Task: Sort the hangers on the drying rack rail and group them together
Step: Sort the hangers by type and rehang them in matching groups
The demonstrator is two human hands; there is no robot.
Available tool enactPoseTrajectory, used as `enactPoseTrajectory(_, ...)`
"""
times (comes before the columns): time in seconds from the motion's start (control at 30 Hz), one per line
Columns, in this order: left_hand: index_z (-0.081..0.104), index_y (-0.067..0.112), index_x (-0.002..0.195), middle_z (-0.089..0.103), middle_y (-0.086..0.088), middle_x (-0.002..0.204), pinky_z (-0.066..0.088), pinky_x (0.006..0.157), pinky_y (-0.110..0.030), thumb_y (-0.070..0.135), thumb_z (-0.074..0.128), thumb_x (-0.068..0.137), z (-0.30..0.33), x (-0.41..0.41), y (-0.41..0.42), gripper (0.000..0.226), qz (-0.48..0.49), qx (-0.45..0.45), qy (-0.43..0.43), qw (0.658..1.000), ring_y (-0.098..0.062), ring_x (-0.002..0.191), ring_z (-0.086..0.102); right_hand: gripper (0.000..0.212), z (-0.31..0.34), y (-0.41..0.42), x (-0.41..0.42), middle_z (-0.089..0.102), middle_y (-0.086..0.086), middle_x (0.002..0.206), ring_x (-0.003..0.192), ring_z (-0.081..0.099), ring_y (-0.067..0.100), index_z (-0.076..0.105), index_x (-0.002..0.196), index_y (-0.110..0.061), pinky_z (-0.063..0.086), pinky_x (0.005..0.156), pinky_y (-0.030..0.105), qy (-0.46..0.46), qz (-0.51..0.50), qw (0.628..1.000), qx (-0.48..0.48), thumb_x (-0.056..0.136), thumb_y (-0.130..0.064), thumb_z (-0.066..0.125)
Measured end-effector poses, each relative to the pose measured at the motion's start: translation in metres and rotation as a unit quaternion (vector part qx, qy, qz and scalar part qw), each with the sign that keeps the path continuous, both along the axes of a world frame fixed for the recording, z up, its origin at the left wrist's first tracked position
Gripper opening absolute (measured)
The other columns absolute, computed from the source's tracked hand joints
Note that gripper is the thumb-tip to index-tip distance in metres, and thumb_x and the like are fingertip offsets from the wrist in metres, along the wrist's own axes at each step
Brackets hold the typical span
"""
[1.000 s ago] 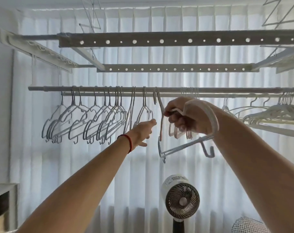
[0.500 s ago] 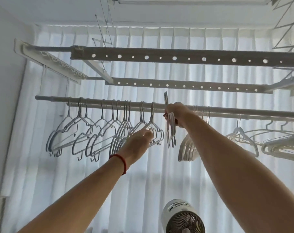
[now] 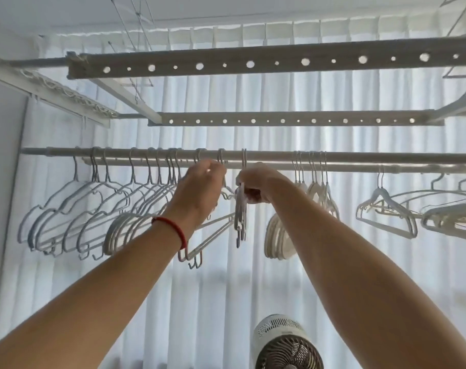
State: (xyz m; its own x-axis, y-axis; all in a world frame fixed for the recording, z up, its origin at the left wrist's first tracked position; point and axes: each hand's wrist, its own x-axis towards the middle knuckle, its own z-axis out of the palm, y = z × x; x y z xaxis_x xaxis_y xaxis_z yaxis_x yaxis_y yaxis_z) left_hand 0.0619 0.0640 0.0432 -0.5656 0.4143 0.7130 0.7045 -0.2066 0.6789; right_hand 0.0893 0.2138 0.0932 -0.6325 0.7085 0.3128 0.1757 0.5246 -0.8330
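Observation:
A grey rail runs across the head view with several pale wire hangers bunched at its left. My right hand grips the neck of a thin hanger whose hook sits over the rail; the hanger hangs edge-on below the hand. My left hand, red band at the wrist, holds the neck of the neighbouring hanger just under the rail. A bunch of white hangers hangs right of my right hand, and wider ones hang further right.
Two perforated rack bars cross overhead, above the rail. A white curtain fills the background and a round fan stands below. A wall closes the left side.
My right hand brought the hanger from below the rail up onto it, so its hook now sits over the rail. My left hand rose from the hanger shoulders to the necks.

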Motion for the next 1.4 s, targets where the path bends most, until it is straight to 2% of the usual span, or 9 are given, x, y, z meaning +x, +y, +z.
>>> enactPoseTrajectory(0.23, 0.068, 0.024, 0.104, 0.068, 0.008, 0.095, 0.047, 0.072, -0.026, 0.023, 0.058, 0.091, 0.003, 0.045, 0.016, 0.017, 0.010, 0.034, 0.105, 0.994, -0.009, 0.090, 0.063, 0.020, -0.014, -0.016, 0.060, 0.058, 0.005, 0.072, 0.073, 0.057, 0.024, 0.056, 0.070, -0.011, 0.042, 0.059, 0.029, 0.021, -0.109, 0.943, 0.315, 0.087, -0.021, 0.053)
enactPoseTrajectory(0.33, 0.071, 0.029, 0.100, 0.071, 0.015, 0.101, 0.045, 0.092, -0.022, 0.022, 0.059, 0.086, -0.010, 0.075, 0.026, 0.020, -0.024, 0.064, 0.155, 0.986, -0.002, 0.105, 0.062, 0.019, -0.035, -0.020, 0.109, 0.061, 0.000, 0.064, 0.061, 0.054, 0.019, 0.067, 0.074, -0.013, 0.043, 0.053, 0.032, 0.079, -0.124, 0.931, 0.336, 0.080, -0.022, 0.052)
enactPoseTrajectory(0.43, 0.071, 0.031, 0.101, 0.069, 0.020, 0.101, 0.034, 0.089, -0.005, 0.020, 0.062, 0.086, -0.038, 0.113, 0.043, 0.021, -0.074, 0.079, 0.176, 0.978, 0.007, 0.098, 0.055, 0.022, -0.071, -0.011, 0.164, 0.068, 0.000, 0.071, 0.069, 0.062, 0.022, 0.071, 0.088, -0.015, 0.051, 0.060, 0.035, 0.056, -0.162, 0.929, 0.326, 0.082, -0.023, 0.052)
enactPoseTrajectory(0.73, 0.071, 0.031, 0.107, 0.072, 0.018, 0.104, 0.051, 0.100, -0.035, 0.038, 0.059, 0.085, -0.095, 0.229, 0.144, 0.026, -0.305, -0.077, 0.007, 0.949, 0.007, 0.102, 0.063, 0.011, -0.119, 0.073, 0.351, 0.072, -0.009, 0.088, 0.086, 0.066, 0.016, 0.071, 0.091, -0.020, 0.054, 0.083, 0.036, 0.042, -0.318, 0.899, 0.297, 0.085, -0.023, 0.063)
enactPoseTrajectory(0.83, 0.072, 0.030, 0.108, 0.073, 0.016, 0.105, 0.052, 0.100, -0.033, 0.045, 0.059, 0.075, -0.101, 0.275, 0.176, 0.039, -0.330, -0.117, -0.009, 0.937, 0.005, 0.101, 0.065, 0.014, -0.122, 0.099, 0.414, 0.068, -0.010, 0.093, 0.093, 0.063, 0.013, 0.071, 0.097, -0.021, 0.041, 0.083, 0.025, 0.060, -0.357, 0.866, 0.345, 0.086, -0.018, 0.063)
enactPoseTrajectory(0.93, 0.073, 0.026, 0.108, 0.075, 0.012, 0.102, 0.053, 0.099, -0.035, 0.045, 0.061, 0.073, -0.098, 0.332, 0.222, 0.042, -0.337, -0.113, -0.024, 0.934, 0.002, 0.101, 0.067, 0.020, -0.127, 0.138, 0.477, 0.067, -0.007, 0.110, 0.111, 0.059, 0.018, 0.070, 0.104, -0.022, 0.040, 0.099, 0.034, 0.081, -0.380, 0.841, 0.376, 0.085, -0.021, 0.063)
enactPoseTrajectory(1.1, 0.071, 0.019, 0.110, 0.075, 0.008, 0.096, 0.055, 0.093, -0.035, 0.043, 0.060, 0.077, -0.088, 0.428, 0.314, 0.043, -0.295, -0.063, -0.045, 0.952, -0.006, 0.094, 0.068, 0.042, -0.131, 0.219, 0.566, 0.052, 0.001, 0.146, 0.139, 0.042, 0.025, 0.059, 0.136, -0.021, 0.027, 0.114, 0.035, 0.034, -0.382, 0.854, 0.352, 0.094, -0.024, 0.059)
enactPoseTrajectory(1.3, 0.067, 0.006, 0.087, 0.067, 0.005, 0.060, 0.052, 0.060, -0.024, 0.036, 0.062, 0.091, -0.068, 0.474, 0.377, 0.030, -0.270, -0.068, -0.128, 0.952, -0.011, 0.058, 0.063, 0.033, -0.144, 0.266, 0.584, 0.073, -0.006, 0.105, 0.102, 0.069, 0.020, 0.059, 0.131, -0.019, 0.053, 0.090, 0.039, 0.118, -0.268, 0.911, 0.289, 0.099, -0.019, 0.051)
enactPoseTrajectory(1.4, 0.072, 0.002, 0.088, 0.068, 0.000, 0.063, 0.051, 0.053, -0.019, 0.029, 0.063, 0.091, -0.056, 0.473, 0.387, 0.029, -0.288, -0.090, -0.156, 0.941, -0.012, 0.054, 0.065, 0.031, -0.149, 0.271, 0.576, 0.076, -0.013, 0.098, 0.091, 0.071, 0.006, 0.062, 0.129, -0.021, 0.056, 0.084, 0.033, 0.161, -0.224, 0.921, 0.276, 0.099, -0.023, 0.053)
